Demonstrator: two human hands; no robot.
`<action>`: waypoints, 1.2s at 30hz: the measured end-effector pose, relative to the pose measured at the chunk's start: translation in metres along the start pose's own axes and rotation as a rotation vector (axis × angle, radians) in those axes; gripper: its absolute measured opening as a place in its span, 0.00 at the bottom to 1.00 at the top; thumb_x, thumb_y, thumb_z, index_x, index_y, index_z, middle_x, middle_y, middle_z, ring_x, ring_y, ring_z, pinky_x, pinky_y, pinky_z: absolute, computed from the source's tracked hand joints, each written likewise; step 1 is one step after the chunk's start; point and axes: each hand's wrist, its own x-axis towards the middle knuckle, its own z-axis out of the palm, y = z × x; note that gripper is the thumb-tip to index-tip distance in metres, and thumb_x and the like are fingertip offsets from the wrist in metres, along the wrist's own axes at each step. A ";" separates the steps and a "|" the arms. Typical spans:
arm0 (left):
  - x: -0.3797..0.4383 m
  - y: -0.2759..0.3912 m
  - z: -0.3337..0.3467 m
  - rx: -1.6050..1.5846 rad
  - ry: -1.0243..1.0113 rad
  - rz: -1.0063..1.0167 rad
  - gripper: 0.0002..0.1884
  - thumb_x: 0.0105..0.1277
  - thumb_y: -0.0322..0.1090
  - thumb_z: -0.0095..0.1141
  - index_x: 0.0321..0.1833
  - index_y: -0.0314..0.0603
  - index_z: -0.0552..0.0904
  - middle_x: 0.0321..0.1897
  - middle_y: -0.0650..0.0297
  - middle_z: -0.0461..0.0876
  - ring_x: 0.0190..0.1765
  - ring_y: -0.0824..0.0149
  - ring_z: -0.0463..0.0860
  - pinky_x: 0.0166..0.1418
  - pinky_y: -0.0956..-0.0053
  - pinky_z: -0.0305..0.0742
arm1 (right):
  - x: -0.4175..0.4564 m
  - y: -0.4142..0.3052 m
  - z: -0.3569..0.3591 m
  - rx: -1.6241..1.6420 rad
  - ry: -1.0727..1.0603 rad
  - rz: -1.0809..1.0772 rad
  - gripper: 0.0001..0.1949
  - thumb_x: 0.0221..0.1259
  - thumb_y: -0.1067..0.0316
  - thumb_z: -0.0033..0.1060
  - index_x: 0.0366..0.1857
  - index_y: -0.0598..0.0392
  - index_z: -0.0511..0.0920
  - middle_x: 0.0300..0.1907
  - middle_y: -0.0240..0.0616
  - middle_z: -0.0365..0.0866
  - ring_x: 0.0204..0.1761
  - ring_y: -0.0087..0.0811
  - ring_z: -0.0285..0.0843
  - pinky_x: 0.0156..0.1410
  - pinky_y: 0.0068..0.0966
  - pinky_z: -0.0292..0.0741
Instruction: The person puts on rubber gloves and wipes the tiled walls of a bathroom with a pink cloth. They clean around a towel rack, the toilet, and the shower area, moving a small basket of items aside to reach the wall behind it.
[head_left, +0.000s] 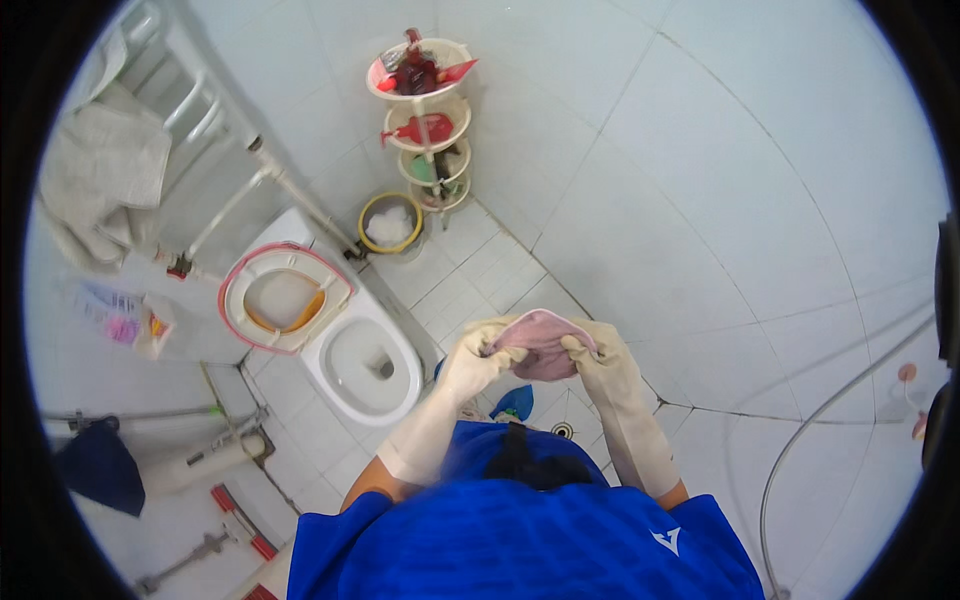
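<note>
A pink cloth is stretched between my two hands, in front of my body and above the tiled floor. My left hand, in a long cream rubber glove, grips its left edge. The right edge is pinched by my right hand, gloved the same way. To the left of the cloth stands a white toilet with its seat and lid raised.
A yellow-rimmed bin and a tiered corner rack with bottles stand beyond the toilet. A grey towel hangs near a radiator at left. A red-and-white squeegee-like tool is at lower left; a shower hose curves at right.
</note>
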 end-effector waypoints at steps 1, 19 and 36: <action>-0.001 0.022 0.003 0.093 0.085 0.074 0.12 0.74 0.30 0.74 0.56 0.34 0.90 0.53 0.66 0.91 0.51 0.72 0.87 0.53 0.74 0.84 | -0.002 0.001 0.001 -0.056 0.042 -0.019 0.18 0.85 0.56 0.64 0.55 0.65 0.87 0.40 0.40 0.90 0.43 0.29 0.83 0.51 0.28 0.79; 0.104 0.296 -0.010 -0.315 -0.352 0.402 0.18 0.81 0.52 0.68 0.54 0.42 0.85 0.48 0.64 0.89 0.49 0.69 0.87 0.54 0.66 0.84 | 0.111 -0.128 -0.098 0.708 0.345 -0.273 0.29 0.81 0.37 0.64 0.61 0.57 0.80 0.58 0.39 0.84 0.58 0.31 0.81 0.61 0.32 0.79; 0.070 0.114 -0.071 -0.290 -0.135 -0.068 0.14 0.80 0.30 0.65 0.63 0.33 0.87 0.56 0.61 0.93 0.58 0.68 0.90 0.66 0.67 0.84 | 0.044 0.016 -0.038 0.809 0.348 0.349 0.10 0.81 0.68 0.67 0.57 0.58 0.87 0.56 0.41 0.92 0.58 0.33 0.90 0.63 0.35 0.86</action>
